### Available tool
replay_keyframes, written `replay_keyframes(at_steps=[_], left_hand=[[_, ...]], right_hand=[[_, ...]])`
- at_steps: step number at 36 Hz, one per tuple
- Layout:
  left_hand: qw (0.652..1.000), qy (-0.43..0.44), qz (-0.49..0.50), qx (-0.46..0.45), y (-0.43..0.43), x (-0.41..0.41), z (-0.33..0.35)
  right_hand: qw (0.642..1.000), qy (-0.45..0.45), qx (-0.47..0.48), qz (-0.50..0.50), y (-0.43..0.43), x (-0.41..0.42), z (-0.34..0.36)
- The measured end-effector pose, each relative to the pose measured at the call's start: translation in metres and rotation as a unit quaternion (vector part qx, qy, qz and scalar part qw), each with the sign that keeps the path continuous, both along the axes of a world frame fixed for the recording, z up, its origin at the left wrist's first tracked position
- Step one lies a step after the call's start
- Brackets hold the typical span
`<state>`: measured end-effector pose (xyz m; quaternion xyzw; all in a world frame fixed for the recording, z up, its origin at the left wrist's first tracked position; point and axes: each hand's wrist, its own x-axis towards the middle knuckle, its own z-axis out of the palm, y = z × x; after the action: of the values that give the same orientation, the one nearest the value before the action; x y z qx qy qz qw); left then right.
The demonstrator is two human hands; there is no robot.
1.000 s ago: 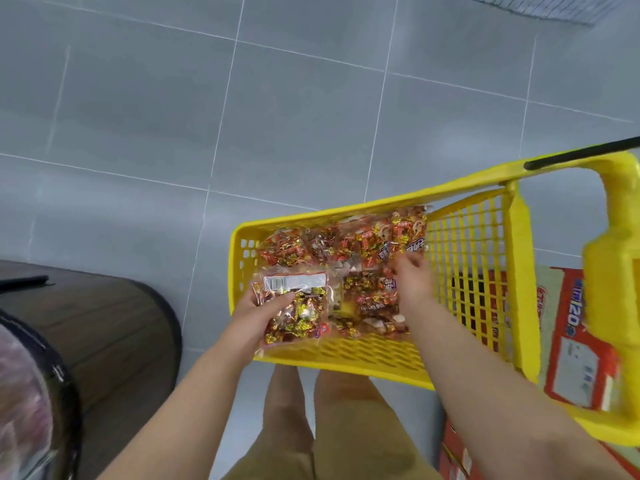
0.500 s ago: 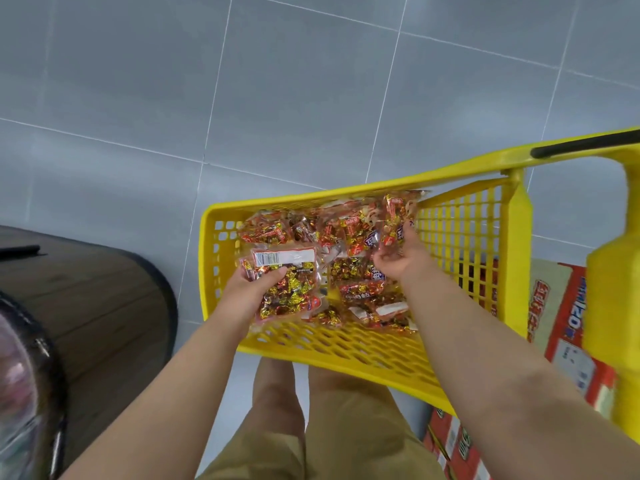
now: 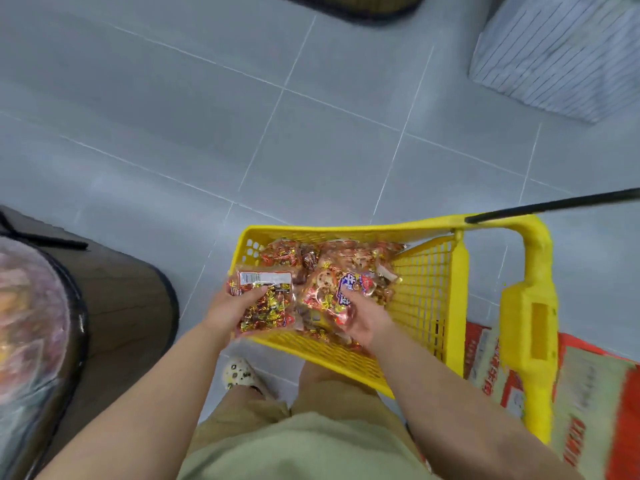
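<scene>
Labelled candy bag (image 3: 268, 304): a clear packet of gold and red wrapped sweets with a white barcode sticker at its far edge. It is located at the near-left corner of the yellow basket (image 3: 427, 292), partly over the rim. The left hand (image 3: 227, 310) grips it, thumb laid across the packet's face and fingers curled underneath.

Second candy bag (image 3: 341, 289): it has red and white print with blue lettering and sits just right of the first, raised above the loose packets (image 3: 291, 254) that fill the far end of the basket. The right hand (image 3: 367, 318) holds it from the near side, thumb pressed on top; the remaining fingers are hidden below the packet.

Surroundings: the basket stands on grey floor tiles (image 3: 311, 133), with a black handle bar (image 3: 554, 204) projecting from its far-right corner. Red printed cartons (image 3: 588, 393) lie to the right, partly behind the basket frame. A dark wooden round stand (image 3: 117, 306) is at the left. A patterned shoe (image 3: 239, 375) shows beneath the basket's near edge.
</scene>
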<state>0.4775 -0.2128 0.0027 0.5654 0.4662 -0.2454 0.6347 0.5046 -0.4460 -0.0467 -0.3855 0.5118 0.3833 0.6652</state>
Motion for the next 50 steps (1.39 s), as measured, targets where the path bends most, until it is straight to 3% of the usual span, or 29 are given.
replay_keyframes(at_steps=[6,13,21,28,32,37,42,46,50], left_hand=[[0.993,-0.005,0.114,0.024,0.034,-0.06,0.033],[0.969,-0.016,0.248,-0.006,0.085,-0.162,0.047],[0.916,-0.051,0.396,-0.036,0.153,-0.321,0.036],[0.867,-0.026,0.498,0.011,0.19,-0.47,0.037],[0.815,-0.016,0.579,0.022,0.194,-0.527,0.042],[0.775,0.0,0.632,0.027,0.201,-0.567,0.048],[0.729,-0.021,0.683,0.039,0.229,-0.577,0.051],[0.707,-0.05,0.703,0.06,0.27,-0.578,0.057],[0.682,-0.09,0.718,0.102,0.322,-0.575,0.073]], right_hand=[[0.984,-0.048,-0.038,0.168,0.048,-0.004,0.025],[0.921,-0.127,-0.073,0.36,0.126,-0.049,0.043],[0.88,-0.174,-0.043,0.439,0.219,-0.157,0.057],[0.852,-0.168,-0.048,0.494,0.3,-0.248,0.042],[0.803,-0.167,-0.023,0.571,0.345,-0.286,0.045],[0.727,-0.207,-0.001,0.654,0.41,-0.316,0.05],[0.673,-0.242,0.023,0.698,0.477,-0.334,0.067],[0.65,-0.25,0.06,0.715,0.533,-0.336,0.078],[0.587,-0.296,0.075,0.75,0.592,-0.332,0.095]])
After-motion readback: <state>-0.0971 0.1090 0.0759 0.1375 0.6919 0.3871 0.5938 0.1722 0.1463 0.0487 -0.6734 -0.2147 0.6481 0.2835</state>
